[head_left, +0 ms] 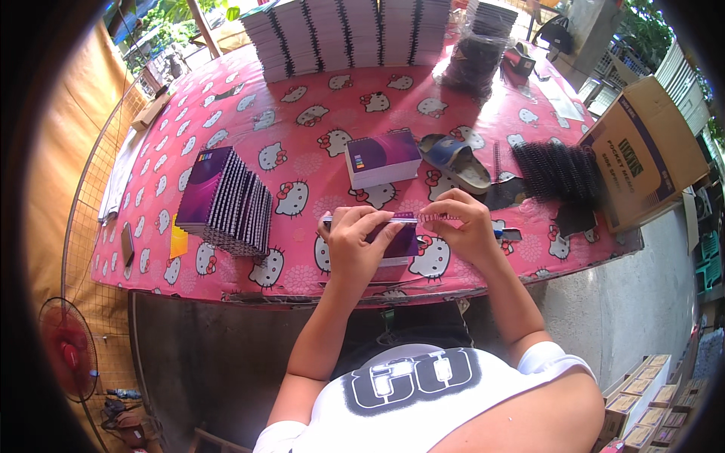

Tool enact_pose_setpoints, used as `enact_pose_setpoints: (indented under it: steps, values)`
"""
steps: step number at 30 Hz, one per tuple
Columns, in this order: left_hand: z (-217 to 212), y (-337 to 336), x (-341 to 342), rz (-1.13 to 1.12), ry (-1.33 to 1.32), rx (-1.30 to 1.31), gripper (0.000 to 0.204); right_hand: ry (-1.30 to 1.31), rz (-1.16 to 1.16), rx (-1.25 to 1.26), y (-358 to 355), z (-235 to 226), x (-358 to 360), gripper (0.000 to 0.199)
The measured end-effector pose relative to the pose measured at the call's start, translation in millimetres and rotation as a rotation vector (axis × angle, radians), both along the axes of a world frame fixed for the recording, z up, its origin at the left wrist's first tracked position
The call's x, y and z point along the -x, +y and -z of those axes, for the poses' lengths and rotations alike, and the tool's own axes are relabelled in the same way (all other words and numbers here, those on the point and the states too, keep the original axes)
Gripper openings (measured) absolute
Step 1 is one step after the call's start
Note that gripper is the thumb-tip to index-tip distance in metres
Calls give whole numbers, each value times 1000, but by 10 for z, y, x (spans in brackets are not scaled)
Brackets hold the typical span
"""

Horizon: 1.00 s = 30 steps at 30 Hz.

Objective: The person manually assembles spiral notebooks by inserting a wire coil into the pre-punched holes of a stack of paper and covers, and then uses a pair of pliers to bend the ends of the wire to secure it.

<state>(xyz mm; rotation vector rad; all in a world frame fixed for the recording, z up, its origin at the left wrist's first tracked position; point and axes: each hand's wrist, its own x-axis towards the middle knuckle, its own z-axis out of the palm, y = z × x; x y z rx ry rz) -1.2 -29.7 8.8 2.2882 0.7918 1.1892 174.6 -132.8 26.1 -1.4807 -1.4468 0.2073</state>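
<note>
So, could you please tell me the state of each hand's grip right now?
Left hand: closed, holding a purple-covered notebook.
Right hand: closed, pinching a spiral binding coil.

A small notebook with a shiny purple cover (404, 241) is near the front edge of the pink surface (302, 275), and its white pages show on the side by that edge. A thin spiral coil (438, 219), on the side farther from that edge, sticks out to the right.

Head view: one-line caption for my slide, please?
Left hand on a purple notebook, right hand on a thin coil at its edge, between a notebook stack and a heap of black coils.
</note>
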Motion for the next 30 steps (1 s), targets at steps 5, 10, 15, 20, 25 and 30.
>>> enact_pose_setpoints:
  steps: [5, 10, 15, 20, 25, 30]
  values:
    - [6, -14, -11, -28, 10, -29, 21, 152, -179, 321, 43, -60, -188, 14]
    - [70, -41, -19, -51, 17, -28, 23, -72, -168, 207, 65, -84, -164, 14]
    - [73, -70, 5, -55, 79, -133, 25, 200, -190, 347, 43, -144, -53, 21]
    - [72, -81, 5, -58, 113, -173, 27, -230, 19, 162, 41, -1, 40, 23]
    - [26, -81, 5, -72, 127, -200, 32, -259, 25, 120, 119, 11, 115, 20]
    - [24, -89, -8, -75, 101, -198, 33, -175, 111, 5, 173, -33, 179, 9]
